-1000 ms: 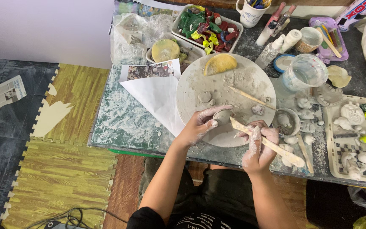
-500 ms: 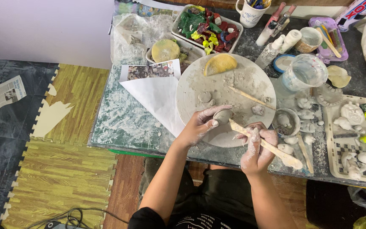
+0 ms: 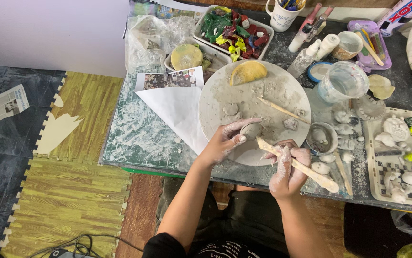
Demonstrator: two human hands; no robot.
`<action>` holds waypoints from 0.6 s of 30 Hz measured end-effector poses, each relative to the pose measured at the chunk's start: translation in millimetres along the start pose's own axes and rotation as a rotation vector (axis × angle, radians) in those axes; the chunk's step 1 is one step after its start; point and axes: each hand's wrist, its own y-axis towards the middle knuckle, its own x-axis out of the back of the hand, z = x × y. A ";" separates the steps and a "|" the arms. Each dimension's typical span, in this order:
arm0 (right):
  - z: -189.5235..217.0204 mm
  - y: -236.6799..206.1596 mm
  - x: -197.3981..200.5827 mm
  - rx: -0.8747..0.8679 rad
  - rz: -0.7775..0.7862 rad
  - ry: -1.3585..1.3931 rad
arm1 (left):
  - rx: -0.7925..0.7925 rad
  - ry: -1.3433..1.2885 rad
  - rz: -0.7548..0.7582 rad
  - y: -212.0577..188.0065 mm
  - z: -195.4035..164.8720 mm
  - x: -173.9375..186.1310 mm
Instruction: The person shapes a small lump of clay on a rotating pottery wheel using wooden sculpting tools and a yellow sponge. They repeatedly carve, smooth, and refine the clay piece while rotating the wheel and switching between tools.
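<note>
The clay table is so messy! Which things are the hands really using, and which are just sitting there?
In use:
left hand on the clay lump
right hand holding the wooden stick
round work board

Just lying about:
yellow sponge
white mug
tray of coloured clay
clear cup
newspaper on the floor

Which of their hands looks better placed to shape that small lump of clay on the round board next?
Probably the right hand: it already holds the wooden modelling stick, whose tip lies beside the clay lump. The left hand cups the lump on the round board, steadying it.
</note>
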 end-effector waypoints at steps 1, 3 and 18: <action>0.5 -0.6 -0.1 -0.008 0.000 0.000 | 0.001 0.006 -0.001 0.0 0.1 0.1; 0.2 -1.1 0.1 0.002 -0.003 0.000 | 0.004 0.017 -0.002 1.2 0.5 -0.1; -11.5 -9.3 9.6 0.008 -0.122 0.056 | 0.034 -0.025 0.004 1.5 0.0 0.0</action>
